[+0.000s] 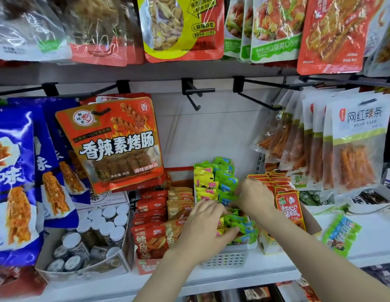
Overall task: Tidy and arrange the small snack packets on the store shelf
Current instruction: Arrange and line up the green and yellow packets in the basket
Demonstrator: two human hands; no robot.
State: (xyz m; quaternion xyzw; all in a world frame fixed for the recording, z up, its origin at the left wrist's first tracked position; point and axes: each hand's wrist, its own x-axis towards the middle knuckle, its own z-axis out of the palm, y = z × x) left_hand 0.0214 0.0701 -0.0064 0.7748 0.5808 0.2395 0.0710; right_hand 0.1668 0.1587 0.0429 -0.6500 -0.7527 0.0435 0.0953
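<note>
Head camera looks down on a white store shelf (364,243) where both hands work in a white perforated basket (228,257) filled with small green, yellow and blue snack packets (220,184). Left hand (206,227) lies on the front packets, fingers curled together over a loose bunch (240,223). Right hand (256,197) reaches deeper, its fingertips buried among the upright packets, so I cannot tell their grip. 1 green packet (341,235) lies flat on the shelf, well apart to the right. Red packets (289,207) stand just beside the right wrist.
</note>
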